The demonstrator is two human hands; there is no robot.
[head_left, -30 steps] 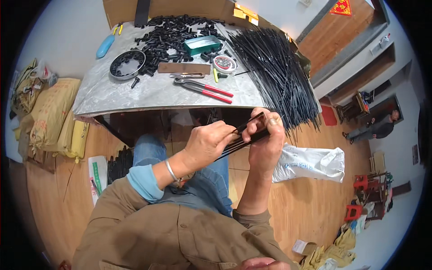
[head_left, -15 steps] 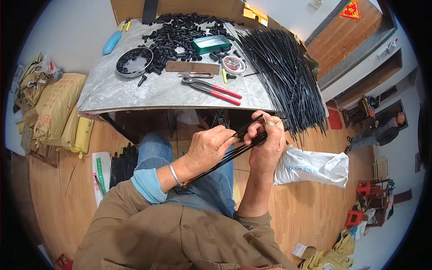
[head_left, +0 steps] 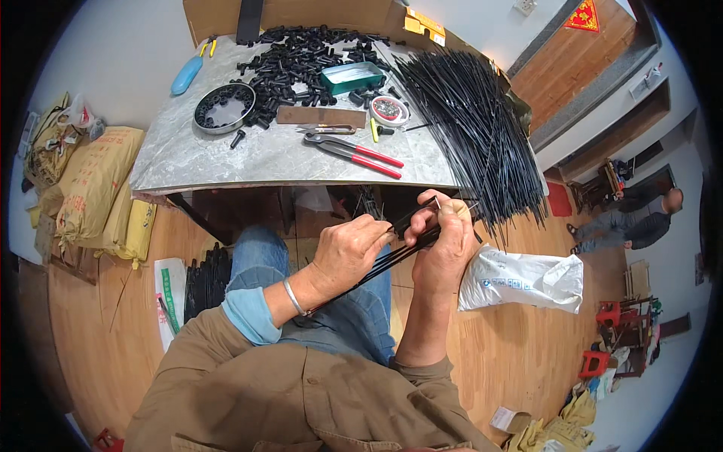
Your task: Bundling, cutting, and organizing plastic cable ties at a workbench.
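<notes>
Just off the table's front edge, above my lap, I hold several thin black rods [head_left: 385, 263] with both hands. My left hand [head_left: 348, 250], a bangle at its wrist, pinches the rods with thumb and fingers. My right hand [head_left: 443, 245] is closed around their upper ends, thumb pressed up against the index finger. A slim pale tip [head_left: 438, 203] pokes out beside that thumb; I cannot make out what it belongs to. Below my left hand, the rods run down behind the wrist, where it hides them.
On the table [head_left: 279, 160] lie red-handled pincers [head_left: 354, 154], a round tin [head_left: 224, 107], a green box [head_left: 352, 77], a pile of black bolt-like parts [head_left: 301, 56] and a heap of black rods [head_left: 478, 128]. A white sack [head_left: 520, 280] rests on the floor; a person [head_left: 629, 222] stands at far right.
My hands stay almost where they were, still gripping the rods; the right thumb shifts slightly. The person at far right has moved a little.
</notes>
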